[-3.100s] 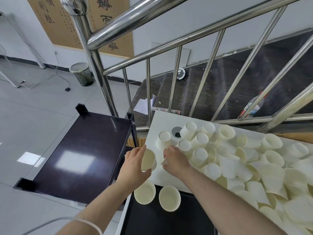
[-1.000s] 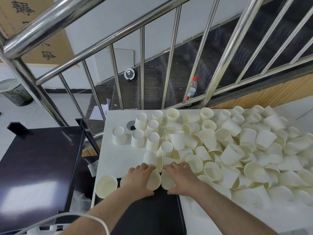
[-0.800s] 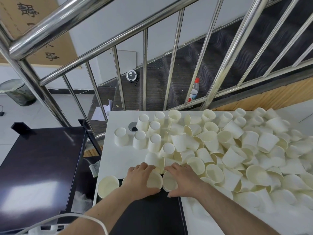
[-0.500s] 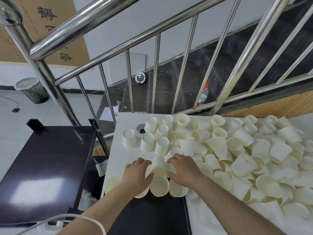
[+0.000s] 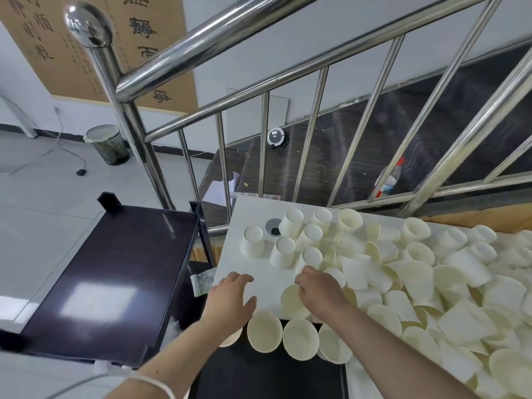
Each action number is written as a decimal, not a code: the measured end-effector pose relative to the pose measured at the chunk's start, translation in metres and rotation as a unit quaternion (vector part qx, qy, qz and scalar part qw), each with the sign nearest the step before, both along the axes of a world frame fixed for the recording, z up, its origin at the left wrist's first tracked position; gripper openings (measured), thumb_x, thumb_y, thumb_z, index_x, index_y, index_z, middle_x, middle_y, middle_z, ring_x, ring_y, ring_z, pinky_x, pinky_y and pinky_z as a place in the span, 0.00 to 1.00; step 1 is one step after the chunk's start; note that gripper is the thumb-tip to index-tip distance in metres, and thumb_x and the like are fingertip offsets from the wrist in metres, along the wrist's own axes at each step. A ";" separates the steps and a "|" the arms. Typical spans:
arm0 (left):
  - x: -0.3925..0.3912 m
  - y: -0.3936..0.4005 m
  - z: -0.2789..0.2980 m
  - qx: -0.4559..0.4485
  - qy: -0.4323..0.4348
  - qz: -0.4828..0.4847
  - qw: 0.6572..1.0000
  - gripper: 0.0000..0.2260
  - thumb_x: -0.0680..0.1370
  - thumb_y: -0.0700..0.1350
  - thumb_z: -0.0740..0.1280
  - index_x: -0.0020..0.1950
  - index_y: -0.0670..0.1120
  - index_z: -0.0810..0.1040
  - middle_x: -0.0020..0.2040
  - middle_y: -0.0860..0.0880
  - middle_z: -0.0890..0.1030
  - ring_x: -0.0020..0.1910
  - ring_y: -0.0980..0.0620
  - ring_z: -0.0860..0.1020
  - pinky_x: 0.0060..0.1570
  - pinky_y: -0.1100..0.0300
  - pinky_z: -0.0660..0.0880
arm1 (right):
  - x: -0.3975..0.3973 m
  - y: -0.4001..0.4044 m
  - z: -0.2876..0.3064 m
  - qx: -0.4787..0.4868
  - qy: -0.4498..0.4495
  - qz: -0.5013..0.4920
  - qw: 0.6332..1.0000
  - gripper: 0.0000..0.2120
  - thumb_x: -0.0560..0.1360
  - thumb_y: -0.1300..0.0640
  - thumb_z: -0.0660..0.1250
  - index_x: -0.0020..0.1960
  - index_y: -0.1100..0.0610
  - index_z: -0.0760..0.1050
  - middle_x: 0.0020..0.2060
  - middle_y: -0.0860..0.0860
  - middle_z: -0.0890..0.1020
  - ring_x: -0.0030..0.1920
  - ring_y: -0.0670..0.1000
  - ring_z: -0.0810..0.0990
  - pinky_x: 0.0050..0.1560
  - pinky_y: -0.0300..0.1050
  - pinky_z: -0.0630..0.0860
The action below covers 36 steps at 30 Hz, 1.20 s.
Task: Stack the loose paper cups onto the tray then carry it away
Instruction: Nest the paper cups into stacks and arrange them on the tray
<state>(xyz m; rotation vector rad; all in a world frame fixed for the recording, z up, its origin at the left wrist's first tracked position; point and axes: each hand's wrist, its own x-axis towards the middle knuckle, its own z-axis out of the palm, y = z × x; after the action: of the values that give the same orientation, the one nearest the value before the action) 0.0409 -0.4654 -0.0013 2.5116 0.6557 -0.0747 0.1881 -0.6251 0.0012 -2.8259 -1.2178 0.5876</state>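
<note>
A black tray (image 5: 259, 375) lies at the near edge of the white table (image 5: 259, 272). Three cream paper cups (image 5: 300, 338) stand open side up in a row along its far edge; a further one is partly hidden under my left wrist. My left hand (image 5: 233, 298) hovers over the bare table with fingers spread and holds nothing. My right hand (image 5: 319, 289) curls its fingers round the rim of a cup on its side (image 5: 292, 302), just beyond the row. A large pile of loose cups (image 5: 431, 283) covers the table to the right.
Several cups stand upside down (image 5: 253, 244) near a round cable port (image 5: 273, 227). A dark glossy cart shelf (image 5: 115, 269) stands left of the table. A steel stair railing (image 5: 230, 33) rises behind; a bottle (image 5: 388, 180) and a bin (image 5: 108, 144) are beyond.
My left hand has let go of its cup on the tray and opened over the table. My right hand has taken hold of another cup. The row on the tray has grown.
</note>
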 end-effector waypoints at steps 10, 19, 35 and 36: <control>0.013 0.004 -0.003 -0.029 0.005 -0.033 0.999 0.37 0.70 0.56 0.71 0.75 0.54 0.58 0.70 0.57 0.65 0.67 0.54 0.69 0.62 0.58 0.70 | -0.009 0.037 -0.002 0.192 0.226 -0.176 0.939 0.09 0.72 0.60 0.62 0.44 0.61 0.81 0.40 0.55 0.84 0.38 0.53 0.83 0.40 0.48 0.79; 0.017 0.010 -0.007 -0.004 0.045 0.005 0.999 0.35 0.71 0.48 0.70 0.74 0.52 0.56 0.68 0.53 0.63 0.64 0.52 0.68 0.42 0.63 0.71 | -0.010 0.055 0.003 0.205 0.232 -0.143 0.940 0.13 0.78 0.52 0.64 0.59 0.54 0.80 0.53 0.44 0.83 0.44 0.42 0.77 0.47 0.34 0.72; 0.020 0.037 -0.019 -0.054 0.066 0.081 0.993 0.37 0.71 0.52 0.71 0.74 0.55 0.54 0.68 0.53 0.62 0.65 0.52 0.66 0.46 0.61 0.74 | 0.039 0.136 0.001 0.068 0.043 0.062 0.995 0.29 0.79 0.58 0.60 0.77 0.52 0.56 0.78 0.48 0.50 0.77 0.53 0.50 0.69 0.52 0.67; 0.019 0.037 -0.019 -0.058 0.062 0.080 0.993 0.37 0.71 0.52 0.71 0.74 0.55 0.54 0.68 0.53 0.63 0.65 0.52 0.66 0.46 0.61 0.74 | 0.040 0.138 -0.002 0.060 0.045 0.064 0.995 0.29 0.79 0.58 0.61 0.78 0.51 0.55 0.79 0.47 0.50 0.77 0.54 0.49 0.70 0.52 0.66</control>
<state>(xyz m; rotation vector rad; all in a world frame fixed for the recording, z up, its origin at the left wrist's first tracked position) 0.0603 -0.4281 -0.0201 2.3478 0.8761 -0.2047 0.2280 -0.4870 -0.0006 -2.6082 -1.3747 0.6171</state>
